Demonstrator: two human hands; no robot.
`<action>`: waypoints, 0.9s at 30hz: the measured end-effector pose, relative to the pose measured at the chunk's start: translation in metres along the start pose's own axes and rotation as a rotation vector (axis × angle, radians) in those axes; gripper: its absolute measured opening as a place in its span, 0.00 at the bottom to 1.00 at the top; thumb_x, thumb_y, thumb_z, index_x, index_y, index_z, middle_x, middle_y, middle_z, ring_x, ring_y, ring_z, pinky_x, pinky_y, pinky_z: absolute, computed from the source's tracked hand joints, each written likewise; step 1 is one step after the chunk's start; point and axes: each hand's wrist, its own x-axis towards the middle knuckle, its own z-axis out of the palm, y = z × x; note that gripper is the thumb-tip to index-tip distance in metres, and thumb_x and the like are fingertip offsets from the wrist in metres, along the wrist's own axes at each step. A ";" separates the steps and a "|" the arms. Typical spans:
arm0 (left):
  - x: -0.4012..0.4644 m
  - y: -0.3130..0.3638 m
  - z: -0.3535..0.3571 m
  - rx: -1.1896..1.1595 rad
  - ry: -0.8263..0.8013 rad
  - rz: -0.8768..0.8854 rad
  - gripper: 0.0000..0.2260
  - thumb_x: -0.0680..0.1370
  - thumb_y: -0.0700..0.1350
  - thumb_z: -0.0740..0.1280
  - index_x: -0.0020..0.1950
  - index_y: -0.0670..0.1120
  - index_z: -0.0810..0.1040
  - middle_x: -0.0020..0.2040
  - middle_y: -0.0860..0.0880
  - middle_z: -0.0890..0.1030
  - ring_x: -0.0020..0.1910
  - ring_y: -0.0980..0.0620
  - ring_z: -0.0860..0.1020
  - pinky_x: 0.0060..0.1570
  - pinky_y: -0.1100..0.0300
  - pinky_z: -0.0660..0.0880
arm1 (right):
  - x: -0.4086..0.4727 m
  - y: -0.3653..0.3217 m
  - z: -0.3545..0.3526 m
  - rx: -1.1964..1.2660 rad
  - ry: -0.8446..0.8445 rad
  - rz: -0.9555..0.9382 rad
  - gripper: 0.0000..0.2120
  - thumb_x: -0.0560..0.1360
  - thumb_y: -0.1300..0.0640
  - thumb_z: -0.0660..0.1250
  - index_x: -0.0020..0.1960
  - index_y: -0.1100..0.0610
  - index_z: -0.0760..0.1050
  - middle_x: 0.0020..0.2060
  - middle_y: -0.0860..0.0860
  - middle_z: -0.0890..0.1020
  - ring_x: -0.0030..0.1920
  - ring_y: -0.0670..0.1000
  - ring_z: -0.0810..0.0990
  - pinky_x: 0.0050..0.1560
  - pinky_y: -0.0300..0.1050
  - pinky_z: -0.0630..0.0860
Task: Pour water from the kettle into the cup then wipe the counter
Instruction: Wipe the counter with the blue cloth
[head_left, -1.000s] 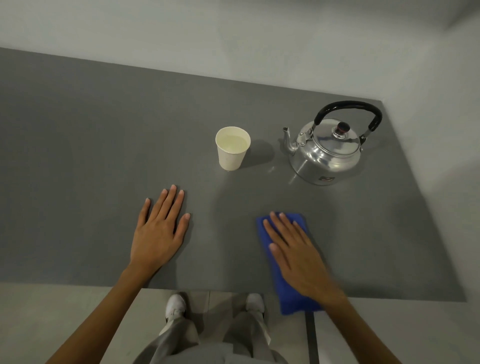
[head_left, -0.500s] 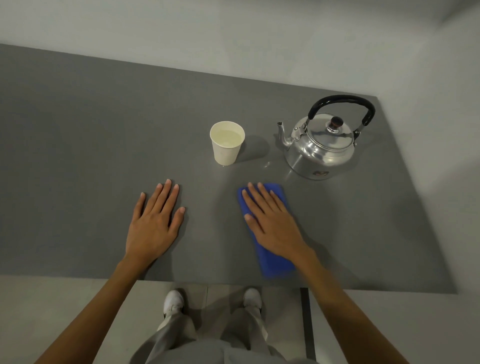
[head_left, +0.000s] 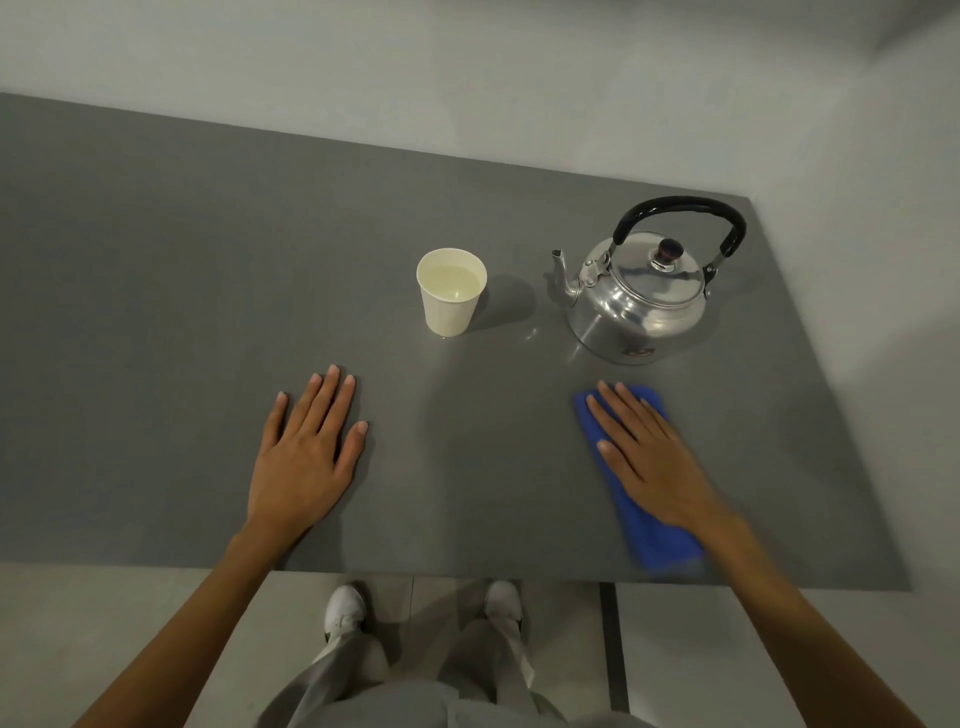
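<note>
Counter (head_left: 156, 312) lies open left — cup (head_left: 451, 293) and kettle (head_left: 641, 299) block the far right.

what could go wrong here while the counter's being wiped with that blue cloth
1. The right hand presses the blue cloth flat just in front of the kettle; a forward stroke could bump it.
2. The paper cup stands full and unheld, since the left hand lies flat on the counter. A sideways sweep might tip it and spill.
</note>
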 end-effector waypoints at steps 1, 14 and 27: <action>0.000 0.000 0.000 -0.002 0.000 0.000 0.27 0.79 0.59 0.44 0.76 0.48 0.51 0.77 0.49 0.54 0.76 0.53 0.49 0.75 0.48 0.46 | 0.013 -0.002 0.000 -0.006 0.013 -0.007 0.26 0.80 0.45 0.44 0.76 0.51 0.49 0.76 0.48 0.52 0.76 0.45 0.44 0.75 0.43 0.43; 0.000 0.001 -0.001 -0.022 -0.003 -0.005 0.27 0.79 0.59 0.43 0.76 0.49 0.50 0.77 0.49 0.53 0.76 0.53 0.48 0.75 0.48 0.46 | 0.068 -0.144 0.041 -0.024 0.062 -0.230 0.25 0.82 0.47 0.46 0.77 0.53 0.48 0.77 0.51 0.53 0.76 0.52 0.45 0.76 0.51 0.46; 0.000 0.001 -0.002 -0.025 0.001 -0.006 0.27 0.79 0.58 0.44 0.76 0.48 0.52 0.77 0.50 0.54 0.76 0.53 0.49 0.75 0.47 0.47 | 0.031 -0.059 0.018 0.041 0.030 -0.044 0.24 0.81 0.46 0.46 0.76 0.48 0.47 0.76 0.47 0.49 0.76 0.47 0.43 0.75 0.53 0.50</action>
